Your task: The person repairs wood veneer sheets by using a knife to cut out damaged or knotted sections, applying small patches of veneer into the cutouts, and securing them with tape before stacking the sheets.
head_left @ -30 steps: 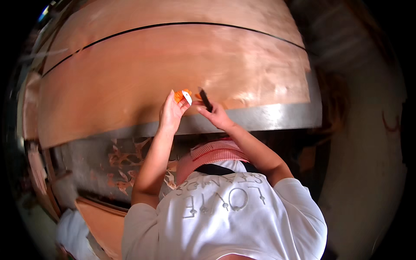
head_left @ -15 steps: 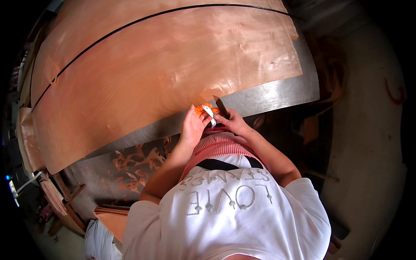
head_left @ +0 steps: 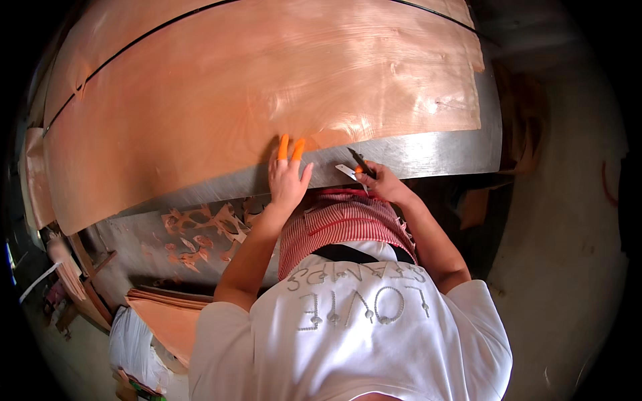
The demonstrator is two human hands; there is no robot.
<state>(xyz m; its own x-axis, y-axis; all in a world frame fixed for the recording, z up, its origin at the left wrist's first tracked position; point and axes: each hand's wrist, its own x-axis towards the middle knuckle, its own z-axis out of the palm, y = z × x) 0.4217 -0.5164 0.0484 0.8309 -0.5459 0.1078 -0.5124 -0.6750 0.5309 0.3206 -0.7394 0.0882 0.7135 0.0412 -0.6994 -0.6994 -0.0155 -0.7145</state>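
A large, thin orange-brown sheet (head_left: 254, 100), like wood veneer, covers most of a metal tabletop (head_left: 428, 150). My left hand (head_left: 287, 179) is open at the sheet's near edge, with orange finger covers on two outstretched fingers. Those fingertips lie on or just over the sheet; exact contact is hard to tell. To its right, my right hand (head_left: 382, 184) is closed around a dark knife-like tool (head_left: 361, 162) whose point faces away from me. A small flat white piece (head_left: 346, 172) sits in the same hand, and something orange shows at its fingers.
A dark thin strip (head_left: 144, 39) crosses the sheet's far part. Cut-out scraps (head_left: 200, 230) lie on a lower metal surface at left. Stacked orange-brown sheets (head_left: 170, 314) and a white bag (head_left: 137, 344) stand at lower left. More brown sheet material (head_left: 525, 127) hangs at right.
My hands have separated. The left moved away from the white piece to the sheet's edge, its fingers now straight; the right moved slightly right, keeping the dark tool and white piece.
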